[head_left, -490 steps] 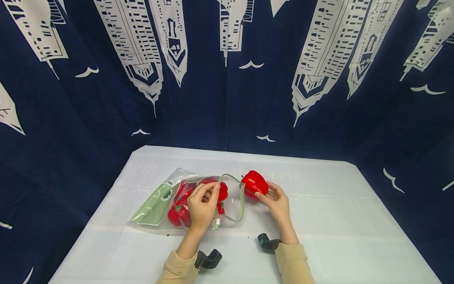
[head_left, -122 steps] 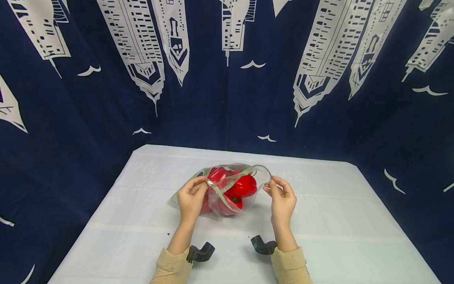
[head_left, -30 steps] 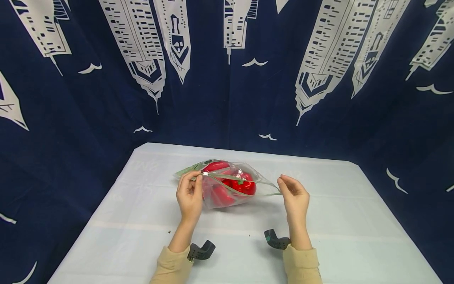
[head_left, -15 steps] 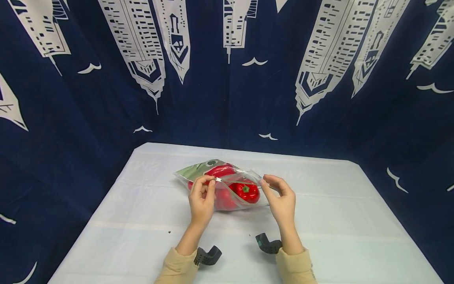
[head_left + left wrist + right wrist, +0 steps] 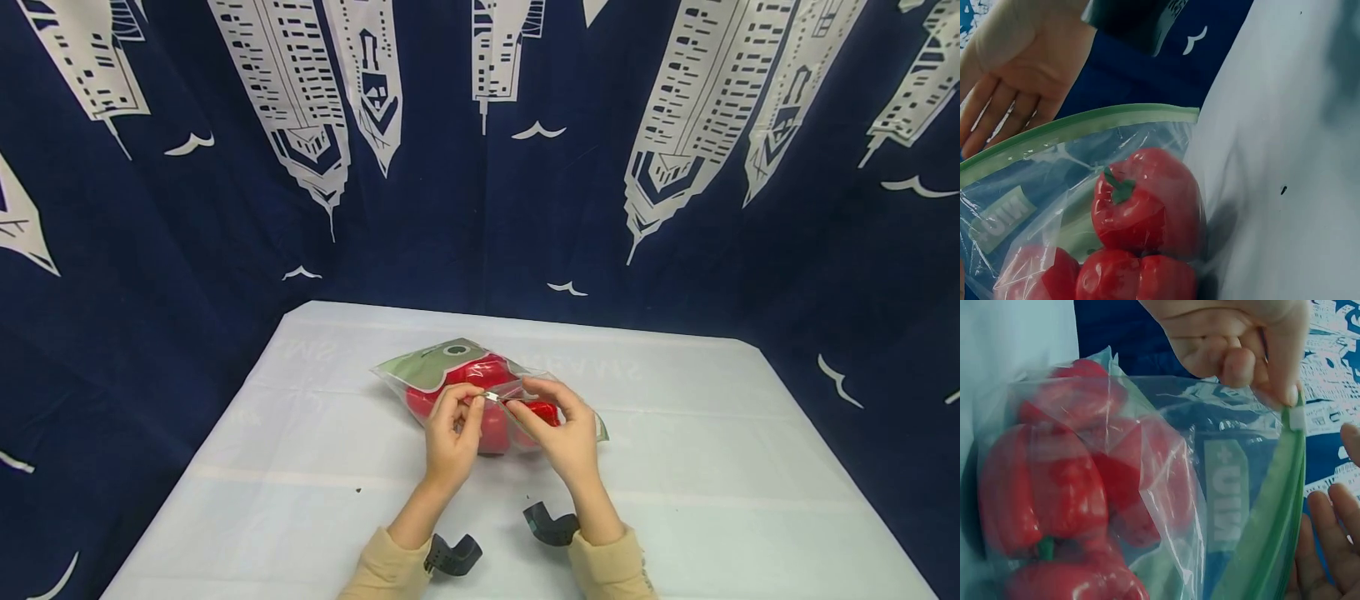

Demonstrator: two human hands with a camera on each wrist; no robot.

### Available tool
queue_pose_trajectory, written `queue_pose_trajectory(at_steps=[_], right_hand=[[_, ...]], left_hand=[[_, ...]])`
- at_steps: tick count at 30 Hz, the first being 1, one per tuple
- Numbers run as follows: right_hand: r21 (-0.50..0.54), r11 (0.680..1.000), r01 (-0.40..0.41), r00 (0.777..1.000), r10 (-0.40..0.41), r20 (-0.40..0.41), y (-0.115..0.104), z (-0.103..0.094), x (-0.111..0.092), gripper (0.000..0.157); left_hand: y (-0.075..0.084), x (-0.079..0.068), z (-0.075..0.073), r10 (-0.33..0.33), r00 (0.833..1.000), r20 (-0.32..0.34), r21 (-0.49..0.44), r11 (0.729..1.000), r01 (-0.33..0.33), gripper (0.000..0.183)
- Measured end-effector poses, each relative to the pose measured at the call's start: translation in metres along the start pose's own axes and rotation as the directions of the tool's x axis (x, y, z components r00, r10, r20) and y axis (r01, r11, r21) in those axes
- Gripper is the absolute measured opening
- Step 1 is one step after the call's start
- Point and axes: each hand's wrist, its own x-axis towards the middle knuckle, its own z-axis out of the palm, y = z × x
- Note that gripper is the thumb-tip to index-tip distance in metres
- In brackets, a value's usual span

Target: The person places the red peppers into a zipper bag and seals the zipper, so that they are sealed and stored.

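A clear zip bag (image 5: 491, 433) with a green printed panel and green zip strip lies on the table. Inside are several red bell peppers (image 5: 1147, 200), one on top with its green stem showing. My left hand (image 5: 452, 433) pinches the bag's mouth at a small white zip slider (image 5: 1297, 419); the right wrist view shows its thumb and finger at the strip. Beside the slider, my right hand (image 5: 566, 425) has thumb and index finger apart at the zip. Its other fingers look extended in the left wrist view, near the green zip strip (image 5: 1085, 125).
The white-covered table (image 5: 712, 467) extends around the bag. A dark blue cloth (image 5: 480, 250) with white building prints hangs behind it. Black wrist-camera mounts (image 5: 455, 556) stick out from both wrists. A tiny dark speck (image 5: 358, 490) lies at left.
The loose bell pepper from the oldest frame is no longer outside the bag. In the last second my left hand has slid right with the slider, and my right hand has come left toward it.
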Motion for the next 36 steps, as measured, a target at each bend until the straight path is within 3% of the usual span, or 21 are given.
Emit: queue_pose_trajectory(at_steps=[3,8,19,36], right_hand=[[0.011,1.0,-0.004,0.999,0.004,0.041,-0.016,0.001,-0.002,0.032],[0.022,1.0,0.005,0.997,-0.006,0.073,-0.013,0.006,-0.004,0.03],[-0.004,0.997,0.079,0.996,-0.079,0.032,-0.006,0.015,-0.006,0.019],[-0.017,0.999,0.049,0.998,-0.048,0.051,-0.007,0.015,-0.007,0.018]], left_hand=[[0.001,-0.001,0.001,-0.007,1.0,0.004,0.007,1.0,0.007,0.017],[0.0,-0.002,0.002,0.017,1.0,0.006,0.003,1.0,-0.017,0.018],[-0.001,-0.003,0.003,0.039,0.998,0.045,-0.006,0.999,-0.039,0.02],[-0.003,-0.003,0.003,0.039,0.995,0.087,-0.028,0.999,-0.037,0.017]])
